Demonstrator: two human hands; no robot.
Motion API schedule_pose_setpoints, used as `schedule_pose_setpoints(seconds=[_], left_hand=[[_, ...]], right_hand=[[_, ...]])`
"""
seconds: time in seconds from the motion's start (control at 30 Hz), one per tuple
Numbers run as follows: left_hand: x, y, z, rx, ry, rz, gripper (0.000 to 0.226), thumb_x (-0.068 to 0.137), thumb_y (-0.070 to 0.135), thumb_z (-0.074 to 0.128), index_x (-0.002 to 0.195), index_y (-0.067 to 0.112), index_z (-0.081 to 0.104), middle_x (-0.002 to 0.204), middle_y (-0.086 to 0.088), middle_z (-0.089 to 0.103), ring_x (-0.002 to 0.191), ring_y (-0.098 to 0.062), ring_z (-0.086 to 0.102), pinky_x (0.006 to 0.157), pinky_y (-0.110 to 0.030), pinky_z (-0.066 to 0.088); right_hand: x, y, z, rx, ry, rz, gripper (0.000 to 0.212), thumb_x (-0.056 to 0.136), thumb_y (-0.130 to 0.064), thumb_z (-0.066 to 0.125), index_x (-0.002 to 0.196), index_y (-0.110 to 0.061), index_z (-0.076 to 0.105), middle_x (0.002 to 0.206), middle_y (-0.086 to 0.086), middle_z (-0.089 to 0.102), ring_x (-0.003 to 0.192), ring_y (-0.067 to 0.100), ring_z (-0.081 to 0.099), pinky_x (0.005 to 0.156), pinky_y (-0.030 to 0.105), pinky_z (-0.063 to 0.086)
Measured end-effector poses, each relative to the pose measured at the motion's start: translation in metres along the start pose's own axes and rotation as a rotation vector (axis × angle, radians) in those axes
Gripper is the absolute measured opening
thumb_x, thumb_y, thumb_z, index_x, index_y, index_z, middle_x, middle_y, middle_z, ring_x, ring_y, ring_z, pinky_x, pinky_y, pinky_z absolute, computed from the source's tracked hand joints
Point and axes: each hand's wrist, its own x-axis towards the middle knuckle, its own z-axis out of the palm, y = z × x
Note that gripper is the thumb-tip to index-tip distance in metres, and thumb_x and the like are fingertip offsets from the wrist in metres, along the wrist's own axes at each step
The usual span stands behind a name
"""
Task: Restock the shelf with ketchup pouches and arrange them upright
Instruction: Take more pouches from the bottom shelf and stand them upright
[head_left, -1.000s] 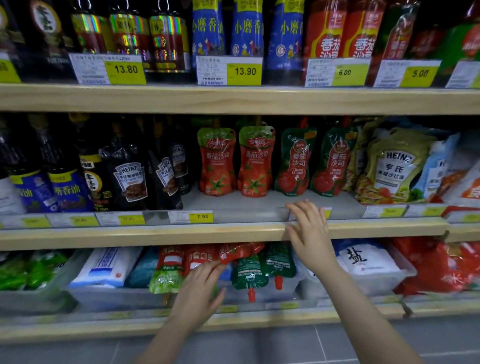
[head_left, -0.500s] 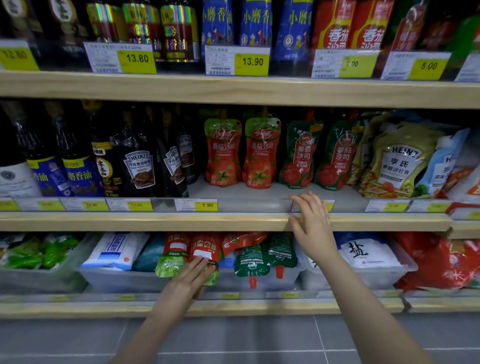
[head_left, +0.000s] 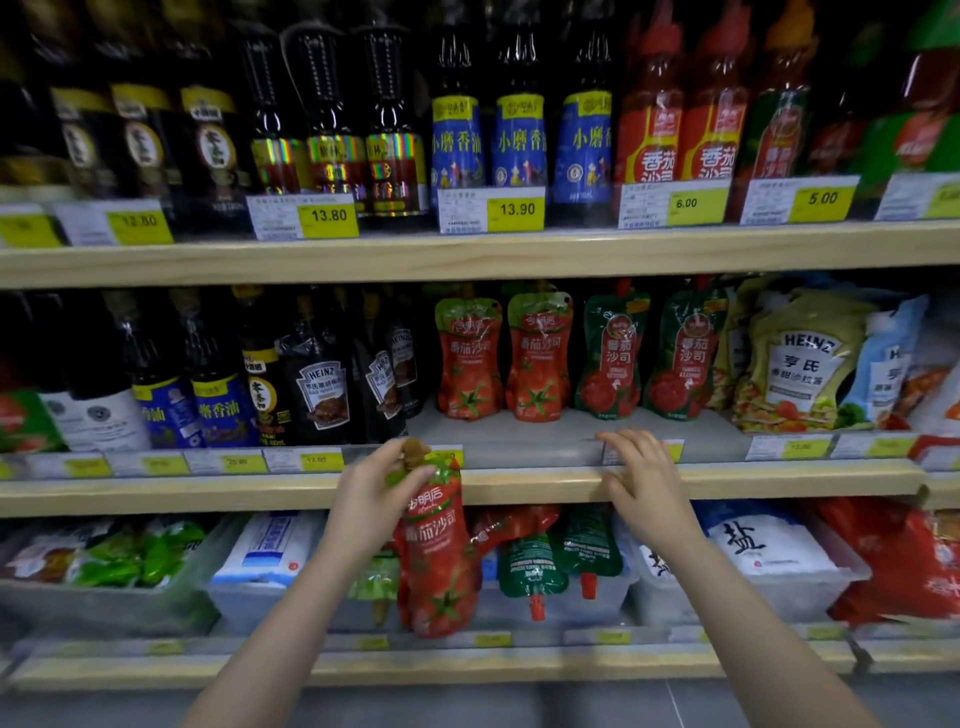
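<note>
1. On the middle shelf (head_left: 519, 480), four ketchup pouches are already standing upright at the back: two red ones (head_left: 501, 356) on the left, two green ones (head_left: 649, 353) on the right. Bare shelf floor is showing in front of them, so you're prob. only partway through.

2. Down in the clear bin (head_left: 597, 603) on the lower shelf, more stock is waiting: green pouches (head_left: 561, 558) are lying spout-down and another red one (head_left: 514, 522) is lying flat behind your hand. Those are what's left, judging by what's visible.

3. Your left hand (head_left: 371, 506) is pinching a red pouch (head_left: 436, 551) by its top, thumb and fingers curled round the neck just under the cap (head_left: 414, 452).

4. That pouch is hanging straight down below your grip, cap up. Its top is sitting level w/ the middle shelf's front edge; its body is dangling in front of the bin.

5. Your right hand (head_left: 641, 486) is resting on the shelf lip, fingers spread and relaxed over the price-tag strip (head_left: 675, 449), holding nothing.

6. Next, I'd judge, you're lifting the pouch over the lip and standing it in front of the red pair.
</note>
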Motion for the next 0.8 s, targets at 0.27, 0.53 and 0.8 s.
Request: schedule_pose_setpoints(seconds=[0.27, 0.53, 0.8], left_hand=[[0.056, 0.062, -0.004, 0.045, 0.301, 0.312, 0.025, 0.082, 0.03, 0.064, 0.098, 0.011, 0.065, 0.081, 0.019, 0.06, 0.079, 0.013, 0.058, 0.062, -0.006, 0.044], [0.086, 0.108, 0.017, -0.111, 0.312, 0.457, 0.024, 0.083, 0.04, 0.062, 0.09, 0.017, 0.064, 0.078, 0.023, 0.061, 0.074, 0.008, 0.06, 0.065, -0.006, 0.042], [0.098, 0.104, 0.041, -0.243, 0.113, 0.168, 0.027, 0.085, 0.03, 0.065, 0.064, 0.013, 0.062, 0.052, -0.001, 0.06, 0.048, -0.005, 0.047, 0.048, -0.021, 0.037]], right_hand=[[0.001, -0.005, -0.003, 0.018, -0.058, 0.055, 0.045, 0.082, -0.006, 0.058, 0.126, -0.016, 0.051, 0.123, 0.004, 0.051, 0.119, 0.023, 0.039, 0.104, 0.031, 0.027], [0.009, -0.064, -0.019, 0.617, -0.249, 0.126, 0.068, 0.06, -0.06, 0.074, 0.12, -0.051, 0.044, 0.123, -0.032, 0.049, 0.115, -0.016, 0.042, 0.094, 0.006, 0.035], [0.008, -0.067, -0.011, 0.923, -0.452, 0.234, 0.04, 0.072, -0.014, 0.077, 0.109, -0.021, 0.063, 0.105, -0.002, 0.072, 0.097, 0.015, 0.067, 0.081, 0.026, 0.054]])
